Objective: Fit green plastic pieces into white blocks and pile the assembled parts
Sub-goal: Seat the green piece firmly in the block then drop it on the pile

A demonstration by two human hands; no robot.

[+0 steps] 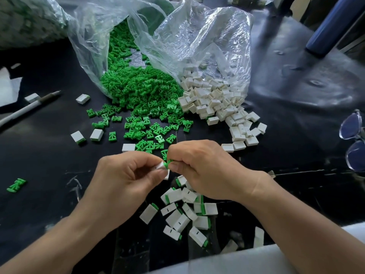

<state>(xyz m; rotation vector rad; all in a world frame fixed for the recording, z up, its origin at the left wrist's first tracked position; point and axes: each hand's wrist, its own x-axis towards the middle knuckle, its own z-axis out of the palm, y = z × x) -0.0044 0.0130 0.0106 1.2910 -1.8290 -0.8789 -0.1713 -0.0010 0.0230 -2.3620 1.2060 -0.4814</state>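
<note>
Black table (296,135), green pieces (150,131), white blocks (243,133), pen (29,109)

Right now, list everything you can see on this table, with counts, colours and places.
green pieces: heap, green, spilling from bag, centre
white blocks: heap, white, spilling from bag, centre right
clear bags: at least two, transparent, back
assembled parts: loose pile, white and green, near edge below hands
pen: one, white, left
glasses: one pair, clear-framed, right edge
blue cylinder: one, back right
table: one, black
left hand: one, pinching held block, white
right hand: one, pinching held piece, green
</note>
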